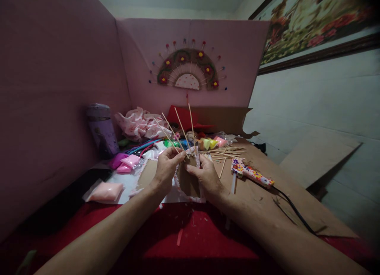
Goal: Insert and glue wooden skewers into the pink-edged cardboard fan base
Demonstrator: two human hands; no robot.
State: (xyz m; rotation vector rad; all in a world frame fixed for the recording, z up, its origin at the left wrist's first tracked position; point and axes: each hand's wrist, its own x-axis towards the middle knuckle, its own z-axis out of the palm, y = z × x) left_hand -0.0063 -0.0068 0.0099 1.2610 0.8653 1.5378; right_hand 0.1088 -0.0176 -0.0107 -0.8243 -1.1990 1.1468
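hands (166, 170): two, bare | forearms: bare, no sleeves | jewellery: none visible

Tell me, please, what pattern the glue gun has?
Colourful flowers on white glue gun, in the head view.

- Cardboard piece (190, 182): brown, roughly fan-shaped, edged with pale patterned trim; held upright above the red table surface, its plain back facing the camera, pinched at the upper edge from both sides
- Wooden skewers (178, 128): four thin, pale sticks fixed at the top of the cardboard piece, fanning upward and leftward, spread apart at their tips, converging near the top edge
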